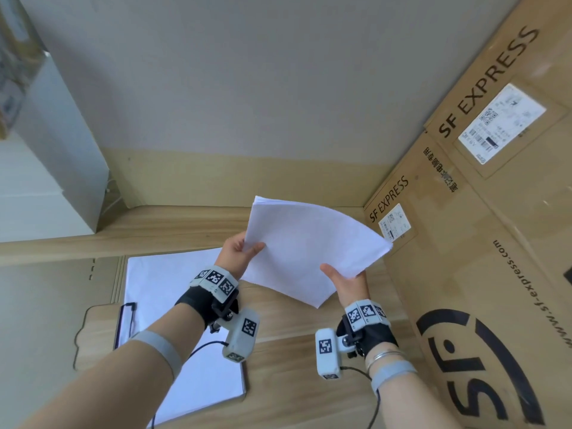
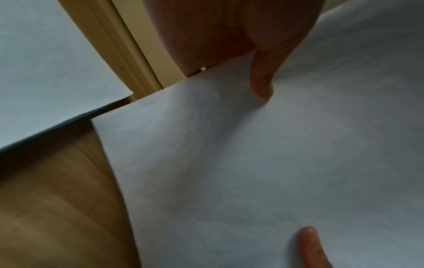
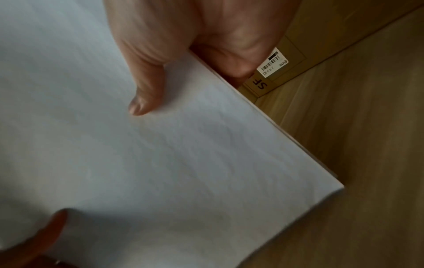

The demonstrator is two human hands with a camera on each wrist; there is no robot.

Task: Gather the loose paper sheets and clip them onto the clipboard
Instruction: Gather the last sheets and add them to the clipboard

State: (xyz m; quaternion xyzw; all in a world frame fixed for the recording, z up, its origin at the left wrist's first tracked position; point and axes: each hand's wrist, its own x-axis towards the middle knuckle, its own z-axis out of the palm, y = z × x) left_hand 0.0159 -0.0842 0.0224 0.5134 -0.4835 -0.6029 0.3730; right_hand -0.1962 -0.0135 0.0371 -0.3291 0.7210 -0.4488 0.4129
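A stack of white paper sheets [image 1: 309,246] is held up above the wooden floor, curved slightly. My left hand [image 1: 240,252] pinches its left edge, thumb on top, and my right hand [image 1: 348,281] pinches its right edge the same way. The left wrist view shows the sheets [image 2: 263,172] with the thumb pressed on them; in the right wrist view the stack [image 3: 160,154] fills most of the frame. A wooden clipboard [image 1: 96,323] with a black wire clip [image 1: 125,320] lies at lower left, with white paper [image 1: 167,274] on it.
Large SF Express cardboard boxes [image 1: 495,212] stand along the right. A flat cardboard sheet [image 1: 46,320] lies at left under the clipboard. A white panel [image 1: 62,150] leans at the upper left against the grey wall.
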